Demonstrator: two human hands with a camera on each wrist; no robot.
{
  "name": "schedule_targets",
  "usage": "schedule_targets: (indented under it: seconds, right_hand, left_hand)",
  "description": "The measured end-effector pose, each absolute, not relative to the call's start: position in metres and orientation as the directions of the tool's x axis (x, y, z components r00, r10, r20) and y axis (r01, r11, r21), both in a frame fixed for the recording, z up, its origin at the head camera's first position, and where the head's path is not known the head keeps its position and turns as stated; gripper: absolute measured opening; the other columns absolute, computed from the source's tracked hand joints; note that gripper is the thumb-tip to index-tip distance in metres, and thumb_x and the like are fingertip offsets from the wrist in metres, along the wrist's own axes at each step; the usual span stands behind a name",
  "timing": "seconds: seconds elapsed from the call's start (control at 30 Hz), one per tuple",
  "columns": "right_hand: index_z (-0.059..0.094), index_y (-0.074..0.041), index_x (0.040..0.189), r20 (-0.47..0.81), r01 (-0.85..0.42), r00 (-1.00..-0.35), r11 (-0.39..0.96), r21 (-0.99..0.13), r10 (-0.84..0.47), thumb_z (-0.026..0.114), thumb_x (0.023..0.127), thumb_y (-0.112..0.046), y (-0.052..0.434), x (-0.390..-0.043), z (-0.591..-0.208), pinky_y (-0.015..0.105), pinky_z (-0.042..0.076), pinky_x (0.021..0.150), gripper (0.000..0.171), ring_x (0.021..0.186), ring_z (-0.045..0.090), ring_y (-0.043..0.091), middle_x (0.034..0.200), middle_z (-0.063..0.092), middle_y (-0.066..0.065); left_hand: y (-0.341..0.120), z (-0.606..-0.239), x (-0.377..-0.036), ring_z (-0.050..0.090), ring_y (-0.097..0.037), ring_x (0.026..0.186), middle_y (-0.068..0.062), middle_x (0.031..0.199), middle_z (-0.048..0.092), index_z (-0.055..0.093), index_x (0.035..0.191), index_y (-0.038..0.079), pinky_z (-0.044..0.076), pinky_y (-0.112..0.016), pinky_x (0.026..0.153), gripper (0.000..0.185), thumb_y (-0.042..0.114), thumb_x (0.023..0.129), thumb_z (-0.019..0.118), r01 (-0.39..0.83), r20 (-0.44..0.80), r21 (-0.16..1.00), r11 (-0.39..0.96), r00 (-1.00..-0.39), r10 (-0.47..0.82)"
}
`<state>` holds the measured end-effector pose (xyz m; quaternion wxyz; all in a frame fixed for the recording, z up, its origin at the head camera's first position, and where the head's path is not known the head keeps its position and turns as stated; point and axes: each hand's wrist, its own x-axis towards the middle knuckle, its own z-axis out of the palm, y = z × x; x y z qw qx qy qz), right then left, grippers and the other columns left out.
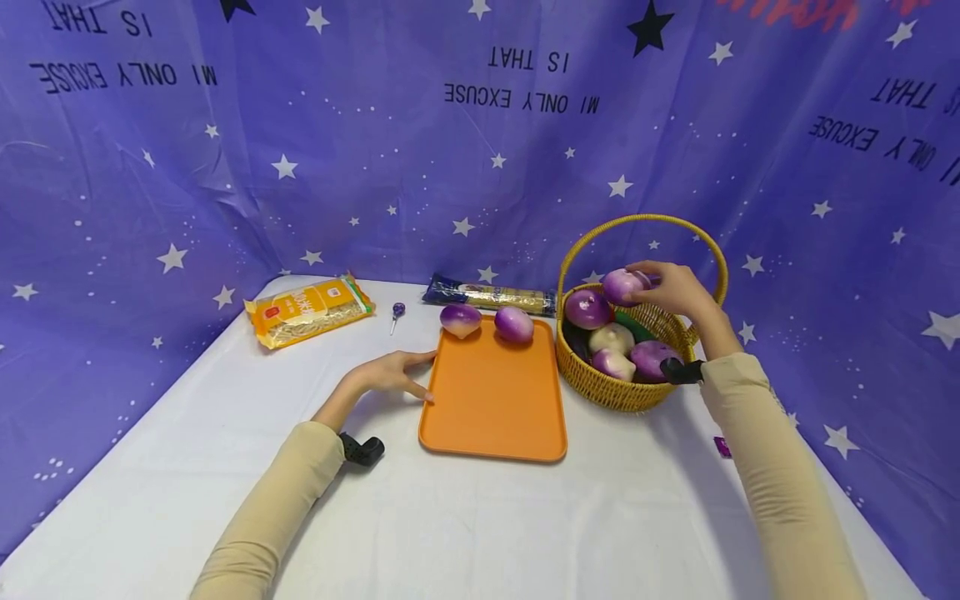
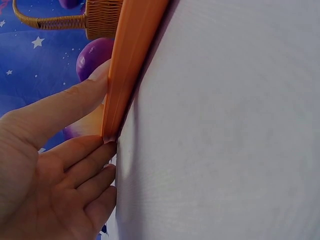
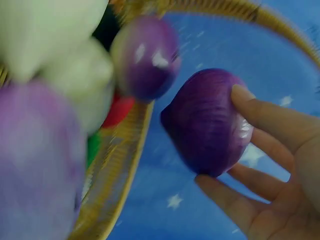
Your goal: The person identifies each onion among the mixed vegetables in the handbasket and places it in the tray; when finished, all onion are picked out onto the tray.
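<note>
In the head view my right hand (image 1: 671,287) holds a purple onion (image 1: 624,287) above the wicker basket (image 1: 622,398). The right wrist view shows the thumb and fingertips gripping this onion (image 3: 207,122) around its side, apart from the onions in the basket. My left hand (image 1: 386,372) touches the left edge of an orange tray (image 1: 491,408), its fingers fairly straight. Up close, the thumb rests at the rim of the tray (image 2: 132,60) and the other fingertips meet its side. On the tray's far end lie two onions, one left (image 1: 460,319) and one right (image 1: 514,324).
More onions (image 1: 588,309) and a green vegetable (image 1: 633,323) fill the basket, whose tall handle (image 1: 641,218) arches overhead. Behind the tray lies a long pasta packet (image 1: 495,296). To the left are a yellow noodle bag (image 1: 311,311) and a lollipop (image 1: 397,311). A small purple packet (image 1: 722,447) lies right.
</note>
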<state>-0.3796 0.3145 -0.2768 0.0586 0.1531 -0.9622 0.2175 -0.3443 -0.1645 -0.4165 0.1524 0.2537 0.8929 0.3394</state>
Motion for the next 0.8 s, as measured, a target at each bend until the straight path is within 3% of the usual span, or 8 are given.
schedule_targets:
  seconds: [0.2,0.4,0.5,0.73,0.8]
  right_hand:
    - [0.056,-0.012,0.136,0.331,-0.411,-0.903,0.77,-0.488,-0.272,0.075,0.085,-0.034,0.287,-0.343,-0.28,0.055,0.045,0.096,0.059,0.116,0.056,0.039,0.131,0.057,0.019]
    - [0.061,-0.017,0.132,0.425,-0.549,-0.831,0.655,-0.519,-0.36,0.079,0.081,-0.029,0.243,-0.318,-0.29,0.044,0.052,0.089,0.056,0.103,0.064,0.027,0.124,0.063,0.009]
    - [0.061,-0.017,0.132,0.432,-0.608,-0.793,0.613,-0.505,-0.43,0.08,0.081,-0.029,0.217,-0.315,-0.298,0.04,0.054,0.086,0.056,0.097,0.065,0.024,0.119,0.065,0.007]
    - [0.062,-0.012,0.131,0.392,-0.699,-0.712,0.538,-0.472,-0.582,0.081,0.079,-0.021,0.156,-0.329,-0.331,0.039,0.053,0.087,0.055,0.103,0.062,0.025,0.127,0.062,0.007]
    - [0.063,-0.013,0.128,0.361,-0.706,-0.704,0.554,-0.441,-0.611,0.081,0.079,-0.022,0.143,-0.337,-0.341,0.035,0.052,0.08,0.053,0.092,0.061,0.024,0.119,0.064,0.006]
  left_hand:
    - [-0.164,-0.417,-0.345,0.03,-0.035,0.139,-0.019,0.148,0.038,0.034,0.148,0.002,0.021,-0.048,0.115,0.09,0.032,0.077,0.081,0.354,-0.099,0.681,0.641,-0.823,0.559]
    - [-0.165,-0.414,-0.344,0.03,-0.038,0.138,-0.021,0.148,0.037,0.033,0.148,0.0,0.02,-0.05,0.115,0.092,0.033,0.078,0.081,0.376,-0.084,0.683,0.626,-0.812,0.578]
    - [-0.166,-0.415,-0.342,0.03,-0.039,0.138,-0.022,0.148,0.037,0.033,0.148,-0.002,0.021,-0.051,0.114,0.093,0.037,0.078,0.08,0.396,-0.068,0.671,0.627,-0.809,0.583]
    - [-0.166,-0.416,-0.344,0.03,-0.037,0.139,-0.02,0.148,0.038,0.034,0.148,0.002,0.02,-0.05,0.115,0.091,0.034,0.077,0.081,0.361,-0.09,0.681,0.637,-0.823,0.561]
    - [-0.165,-0.417,-0.345,0.03,-0.035,0.139,-0.019,0.148,0.038,0.034,0.149,0.004,0.02,-0.049,0.115,0.091,0.034,0.077,0.082,0.35,-0.099,0.68,0.644,-0.827,0.554]
